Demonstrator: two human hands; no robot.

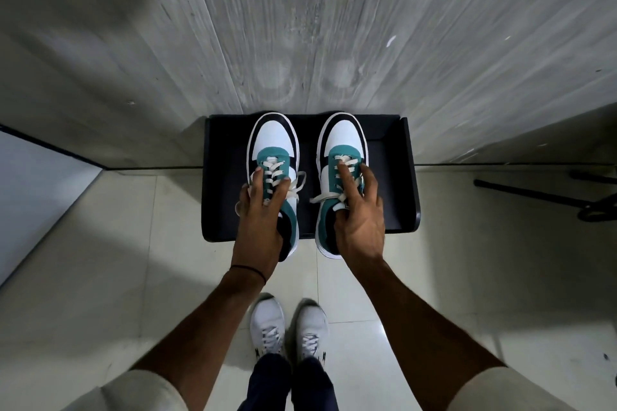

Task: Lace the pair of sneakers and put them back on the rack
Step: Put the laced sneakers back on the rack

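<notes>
The person is standing over a low black rack set against the grey wall, and both teal, white and black sneakers are sitting on its top shelf, toes pointing to twelve o'clock. The left hand is gripping the left sneaker from above, fingers closed over its laced tongue and collar. The right hand is clamping the right sneaker, fingers spread across the laces with the thumb side tucked at the collar.

Both shoes are looking laced and tied, so I judge this to be the last step, the setting down on the rack. The heels are overhanging the shelf's near edge at six o'clock, so the next move is probably calling for a small push toward the wall, then letting go cleanly without snagging the loose bow loops trailing between the shoes.

The palms are hiding the heels and the knots, so I cannot tell how firmly the bows are tied. Any lower shelves are hidden beneath the top one. At three o'clock a dark stand is running out of view; I cannot make out what it is.
</notes>
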